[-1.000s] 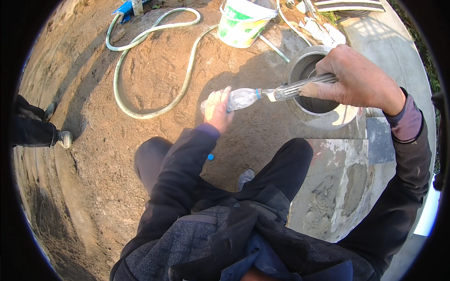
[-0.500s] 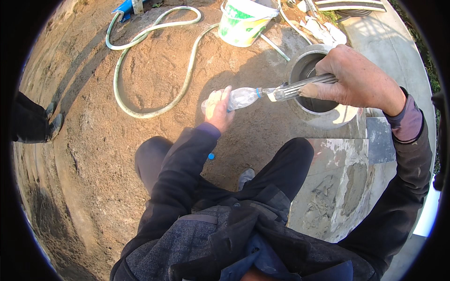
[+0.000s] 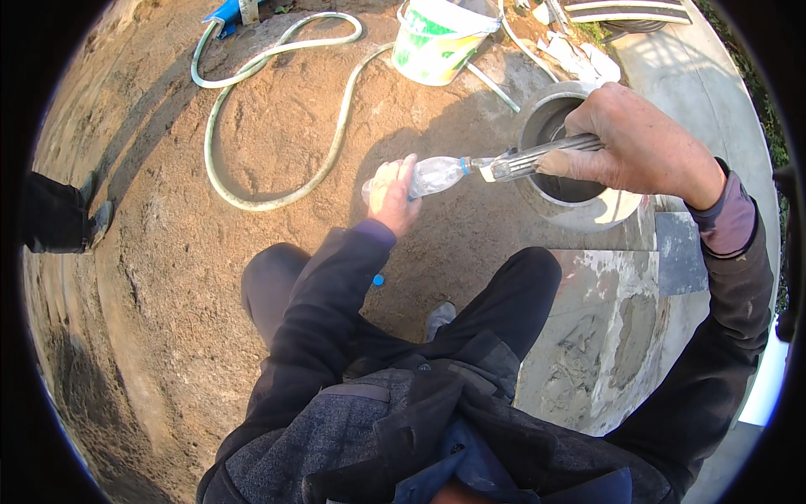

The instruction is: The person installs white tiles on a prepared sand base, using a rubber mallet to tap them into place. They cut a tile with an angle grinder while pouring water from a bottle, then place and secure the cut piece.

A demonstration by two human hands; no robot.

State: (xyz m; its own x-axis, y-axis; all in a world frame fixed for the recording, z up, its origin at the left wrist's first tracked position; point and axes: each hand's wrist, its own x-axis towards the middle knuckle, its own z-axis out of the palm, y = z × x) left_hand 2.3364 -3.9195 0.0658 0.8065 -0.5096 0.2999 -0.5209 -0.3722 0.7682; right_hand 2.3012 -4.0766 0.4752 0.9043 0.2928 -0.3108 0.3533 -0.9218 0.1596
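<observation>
My left hand (image 3: 390, 195) is closed around a clear plastic bottle (image 3: 437, 175), held sideways with a blue ring at its neck. My right hand (image 3: 617, 147) grips a long grey ribbed tool (image 3: 529, 161); its narrow front end meets the mouth of the bottle, though the exact contact is too small to make out. Behind that hand sits a round grey concrete cylinder (image 3: 588, 214) with a dark hollow. A small blue cap (image 3: 379, 280) lies on the dirt between my legs.
A pale hose (image 3: 269, 204) loops over the dirt (image 3: 168, 336). A white-and-green bucket (image 3: 432, 55) stands behind. Another person's dark-clad legs (image 3: 59, 218) are at the left. A concrete slab (image 3: 592, 353) and grey tile (image 3: 680, 252) lie on the right.
The other person's feet at the left have shifted back slightly since a second ago. My hands, the bottle and the tool are almost unmoved.
</observation>
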